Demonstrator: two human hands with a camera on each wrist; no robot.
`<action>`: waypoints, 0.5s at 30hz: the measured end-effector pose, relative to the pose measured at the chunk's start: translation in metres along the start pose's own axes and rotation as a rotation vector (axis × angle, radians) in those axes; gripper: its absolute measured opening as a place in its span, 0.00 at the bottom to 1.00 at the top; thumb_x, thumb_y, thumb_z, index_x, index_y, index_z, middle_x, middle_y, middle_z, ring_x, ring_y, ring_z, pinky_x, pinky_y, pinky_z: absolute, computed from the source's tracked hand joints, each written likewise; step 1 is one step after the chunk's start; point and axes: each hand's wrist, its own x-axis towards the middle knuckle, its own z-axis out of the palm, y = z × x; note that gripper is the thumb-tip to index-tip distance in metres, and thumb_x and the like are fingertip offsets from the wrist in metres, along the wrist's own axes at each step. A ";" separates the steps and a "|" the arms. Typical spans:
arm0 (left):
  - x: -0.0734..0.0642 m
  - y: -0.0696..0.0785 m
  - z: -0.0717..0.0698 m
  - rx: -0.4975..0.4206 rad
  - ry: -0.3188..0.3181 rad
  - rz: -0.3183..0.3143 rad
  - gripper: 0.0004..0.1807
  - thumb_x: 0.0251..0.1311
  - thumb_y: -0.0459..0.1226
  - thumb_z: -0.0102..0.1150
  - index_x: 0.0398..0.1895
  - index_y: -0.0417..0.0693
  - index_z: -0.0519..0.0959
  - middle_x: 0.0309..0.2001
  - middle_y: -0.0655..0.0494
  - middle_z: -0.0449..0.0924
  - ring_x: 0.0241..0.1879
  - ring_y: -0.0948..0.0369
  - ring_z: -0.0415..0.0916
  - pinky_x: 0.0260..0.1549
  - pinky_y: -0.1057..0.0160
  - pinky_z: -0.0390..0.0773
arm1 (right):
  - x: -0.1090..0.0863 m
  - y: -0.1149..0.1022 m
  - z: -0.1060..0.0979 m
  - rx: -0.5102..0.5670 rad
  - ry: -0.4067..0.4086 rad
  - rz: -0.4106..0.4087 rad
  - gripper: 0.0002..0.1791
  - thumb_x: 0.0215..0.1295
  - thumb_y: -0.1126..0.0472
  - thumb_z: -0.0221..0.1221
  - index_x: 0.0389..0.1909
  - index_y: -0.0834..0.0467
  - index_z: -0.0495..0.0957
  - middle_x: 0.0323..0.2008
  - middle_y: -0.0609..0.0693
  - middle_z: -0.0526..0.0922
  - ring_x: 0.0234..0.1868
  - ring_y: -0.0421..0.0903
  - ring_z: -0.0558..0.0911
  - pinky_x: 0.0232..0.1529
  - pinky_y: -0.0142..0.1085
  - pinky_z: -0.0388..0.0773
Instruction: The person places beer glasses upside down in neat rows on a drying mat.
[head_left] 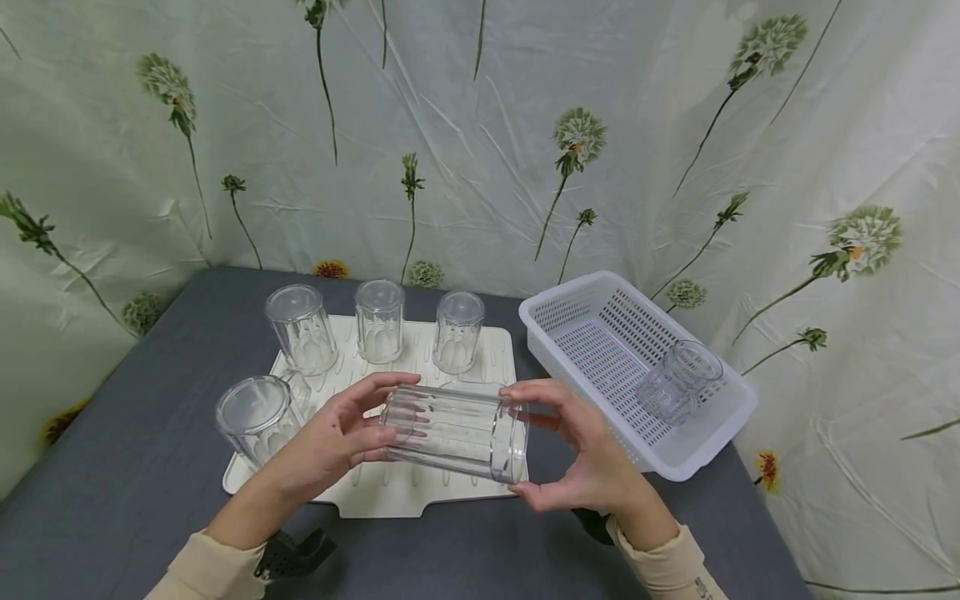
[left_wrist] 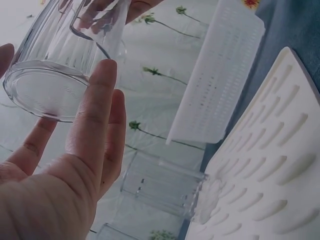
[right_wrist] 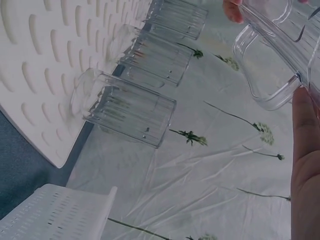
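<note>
A clear glass mug (head_left: 450,433) lies sideways in the air above a white draining mat (head_left: 390,492), held between both hands. The fingers and thumb of my left hand (head_left: 337,433) grip its base end, which shows in the left wrist view as a round glass bottom (left_wrist: 47,92). My right hand (head_left: 581,450) holds the rim end between thumb and fingers. In the right wrist view the mug's handle (right_wrist: 265,97) stands out to the side, by a right-hand finger (right_wrist: 304,120). Several more clear glasses stand upside down on the mat, among them one (head_left: 258,417) beside my left forearm.
Along the mat's back are three glasses: left (head_left: 302,329), middle (head_left: 379,321) and right (head_left: 459,332). A white perforated basket (head_left: 540,333) sits to the right with a glass (head_left: 678,383) tilted inside. Behind the dark tabletop (head_left: 97,467) hangs a flowered curtain (head_left: 465,167).
</note>
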 end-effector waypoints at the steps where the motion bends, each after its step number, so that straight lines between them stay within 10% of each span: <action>1: 0.000 0.000 0.000 0.006 0.004 -0.003 0.29 0.78 0.29 0.54 0.79 0.52 0.67 0.68 0.52 0.72 0.62 0.57 0.82 0.56 0.57 0.88 | 0.000 0.000 0.000 0.000 -0.003 -0.001 0.46 0.55 0.64 0.80 0.70 0.73 0.67 0.69 0.62 0.75 0.73 0.47 0.76 0.69 0.39 0.81; 15: -0.004 0.009 0.002 0.261 0.147 0.016 0.31 0.72 0.27 0.64 0.76 0.51 0.72 0.64 0.54 0.75 0.59 0.56 0.82 0.46 0.57 0.90 | -0.006 0.003 0.000 -0.024 -0.032 0.086 0.48 0.50 0.72 0.80 0.72 0.69 0.67 0.69 0.64 0.73 0.73 0.47 0.75 0.72 0.39 0.79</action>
